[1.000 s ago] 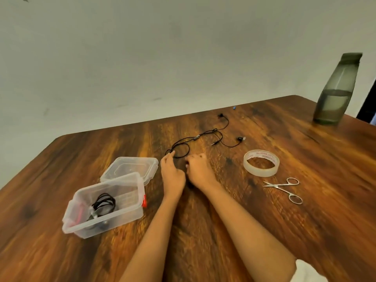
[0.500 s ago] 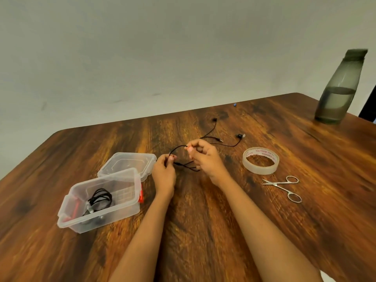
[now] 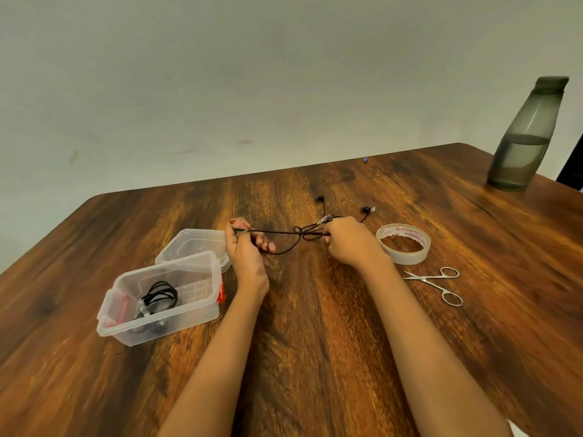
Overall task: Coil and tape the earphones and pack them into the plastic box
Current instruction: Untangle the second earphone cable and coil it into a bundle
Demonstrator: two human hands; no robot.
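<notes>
Black earphones [image 3: 284, 232] stretch between my two hands just above the wooden table [image 3: 315, 357]. My left hand [image 3: 244, 247] pinches one end of the cord, with a loop hanging below its fingers. My right hand [image 3: 350, 242] grips the tangled part, and the two earbuds trail on the table behind it. A clear plastic box [image 3: 189, 313] with red clips stands open at the left and holds another coiled black earphone [image 3: 159, 294]. A tape roll [image 3: 403, 243] lies right of my right hand.
The box's clear lid [image 3: 189, 244] lies behind the box, close to my left hand. Small scissors [image 3: 437, 283] lie in front of the tape. A dark grey bottle [image 3: 525, 137] stands at the far right corner. A tiny blue object [image 3: 365, 159] sits at the table's far edge.
Both hands took hold of the earphone cord, lifted it off the table and moved apart, pulling the cord straight between them. The earbuds slid nearer.
</notes>
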